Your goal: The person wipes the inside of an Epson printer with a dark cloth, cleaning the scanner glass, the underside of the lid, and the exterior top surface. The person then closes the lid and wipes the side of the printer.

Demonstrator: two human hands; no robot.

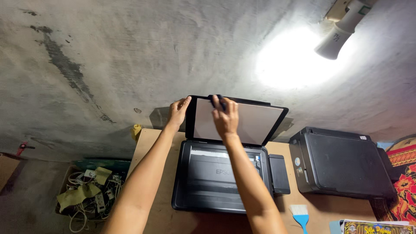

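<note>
A black flatbed printer (212, 190) sits on a wooden table (151, 143) with its scanner lid (260, 125) raised, the white inner pad facing me. My left hand (178, 112) grips the lid's upper left corner. My right hand (224, 118) rests against the white pad near the lid's top edge, fingers closed on a small dark object (218, 100) that I cannot identify. A white sheet lies on the scanner glass (208, 152) under the lid.
A second black printer (342, 162) stands to the right. A blue brush (300, 215) and a printed booklet (375, 227) lie at the table's front right. A box of tangled cables (86, 193) sits on the floor at left. A bright lamp (338, 37) hangs on the concrete wall.
</note>
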